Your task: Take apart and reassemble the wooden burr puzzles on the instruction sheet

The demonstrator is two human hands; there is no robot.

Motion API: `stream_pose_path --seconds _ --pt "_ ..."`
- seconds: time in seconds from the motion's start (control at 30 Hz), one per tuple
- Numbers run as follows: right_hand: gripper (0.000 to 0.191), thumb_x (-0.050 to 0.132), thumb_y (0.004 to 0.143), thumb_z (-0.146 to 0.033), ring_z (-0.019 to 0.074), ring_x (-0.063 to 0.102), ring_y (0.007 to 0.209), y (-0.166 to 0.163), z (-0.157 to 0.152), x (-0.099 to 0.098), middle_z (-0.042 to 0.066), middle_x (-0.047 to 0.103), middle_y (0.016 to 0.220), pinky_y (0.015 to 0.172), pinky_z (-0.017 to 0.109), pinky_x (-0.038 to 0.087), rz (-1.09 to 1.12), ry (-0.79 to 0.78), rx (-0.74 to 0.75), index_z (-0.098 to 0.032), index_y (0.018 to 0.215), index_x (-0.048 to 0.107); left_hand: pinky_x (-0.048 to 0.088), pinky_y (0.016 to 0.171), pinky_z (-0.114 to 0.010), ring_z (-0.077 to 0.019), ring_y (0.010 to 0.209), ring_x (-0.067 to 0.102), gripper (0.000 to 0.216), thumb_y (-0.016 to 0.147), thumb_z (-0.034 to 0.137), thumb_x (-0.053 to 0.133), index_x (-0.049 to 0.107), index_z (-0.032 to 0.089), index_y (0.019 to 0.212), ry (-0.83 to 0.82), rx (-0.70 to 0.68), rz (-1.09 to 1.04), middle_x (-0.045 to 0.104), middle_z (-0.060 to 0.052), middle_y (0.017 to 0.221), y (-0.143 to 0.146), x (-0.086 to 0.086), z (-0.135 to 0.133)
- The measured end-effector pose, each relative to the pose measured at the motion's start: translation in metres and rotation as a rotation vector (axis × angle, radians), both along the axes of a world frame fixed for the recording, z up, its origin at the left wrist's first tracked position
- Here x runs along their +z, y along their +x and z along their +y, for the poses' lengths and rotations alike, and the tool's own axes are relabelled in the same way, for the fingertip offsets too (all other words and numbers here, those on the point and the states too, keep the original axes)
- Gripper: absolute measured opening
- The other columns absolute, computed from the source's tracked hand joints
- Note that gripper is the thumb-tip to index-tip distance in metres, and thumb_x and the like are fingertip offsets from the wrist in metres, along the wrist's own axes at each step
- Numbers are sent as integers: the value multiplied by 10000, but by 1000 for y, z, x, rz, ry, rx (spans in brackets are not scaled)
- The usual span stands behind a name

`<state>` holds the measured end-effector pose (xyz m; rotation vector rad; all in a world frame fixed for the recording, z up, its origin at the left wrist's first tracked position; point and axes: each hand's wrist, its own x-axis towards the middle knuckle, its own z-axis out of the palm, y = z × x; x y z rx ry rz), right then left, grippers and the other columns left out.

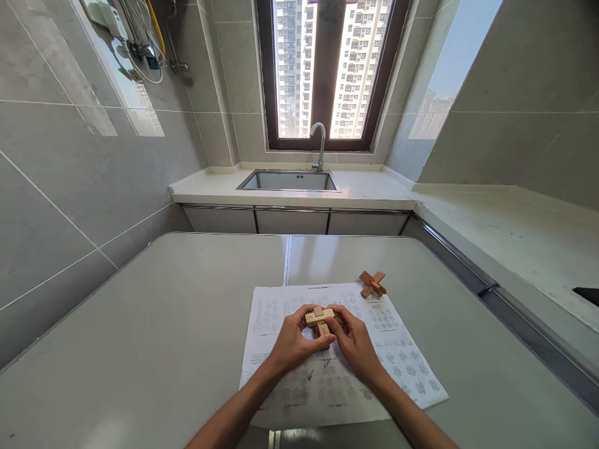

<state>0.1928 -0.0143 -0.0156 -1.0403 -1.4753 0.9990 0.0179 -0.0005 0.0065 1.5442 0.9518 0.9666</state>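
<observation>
A small light wooden puzzle [319, 318] of crossed bars sits between both my hands, just above a printed instruction sheet [397, 355] on the grey table. My left hand [294, 342] grips its left side with thumb and fingers closed. My right hand [354, 340] closes on its right side. A second, darker wooden cross puzzle [372, 284] lies on the table at the sheet's far right corner, apart from both hands.
The grey table [140, 349] has a seam down its middle. Beyond it runs a white counter with a steel sink [287, 181] and tap [320, 144] under a window. A side counter [524, 237] runs along the right wall.
</observation>
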Motion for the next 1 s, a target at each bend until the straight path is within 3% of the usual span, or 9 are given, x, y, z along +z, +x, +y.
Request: stream_pose_path --seconds 0.23,0.33,0.4,0.5,0.67,0.8,0.9,1.0 --pt "320 571 1007 -502 244 712 934 1 6 1 70 746 1031 853 341 568 47 -43 34 -224 1149 639 552 953 -350 -241 1018 704 497 760 316 854 666 200 1205 15 -6 8 745 -61 1103 -2 4 4" --pt "359 476 1043 -504 217 689 824 0 9 -3 53 730 952 784 332 557 6 -53 -31 -220 1224 602 557 938 -346 -237 1015 703 547 764 320 855 640 206 1253 30 37 -12 738 -69 1135 -3 5 10" --pt "338 461 1044 -491 199 643 725 0 10 -6 26 697 849 706 313 524 -117 -37 -97 -219 1175 613 563 902 -330 -226 993 698 582 767 339 856 615 217 1283 40 118 -10 729 -69 1155 -5 3 13" --pt "229 602 961 -455 175 569 636 1 7 -7 -6 630 758 603 285 447 -390 29 -113 -227 954 627 556 825 -301 -193 888 679 610 766 378 856 599 223 1297 60 243 25 731 -56 1097 -7 -2 18" --pt "235 774 800 -376 188 577 674 5 4 -7 -5 636 797 605 289 417 -715 216 -69 -241 836 584 536 770 -283 -152 770 618 601 793 407 836 577 224 1303 88 265 46 714 -33 1028 -9 -7 21" --pt "142 673 934 -361 209 647 758 11 7 -10 37 685 897 668 309 475 -743 320 -14 -245 856 647 535 759 -288 -151 743 600 600 805 405 823 565 229 1316 105 249 83 693 -15 973 -9 -5 20" --pt "197 556 1033 -390 214 691 811 15 10 -10 64 716 1024 710 321 518 -662 294 -52 -256 990 694 531 769 -298 -160 747 584 606 809 390 816 561 231 1334 156 231 167 672 -3 926 -11 -2 19" --pt "224 503 1065 -399 232 713 849 18 12 -8 61 740 1010 744 337 544 -597 244 -79 -264 1090 679 522 790 -314 -174 787 574 602 818 391 807 559 239 1346 229 208 269 672 -19 978 -12 0 17"
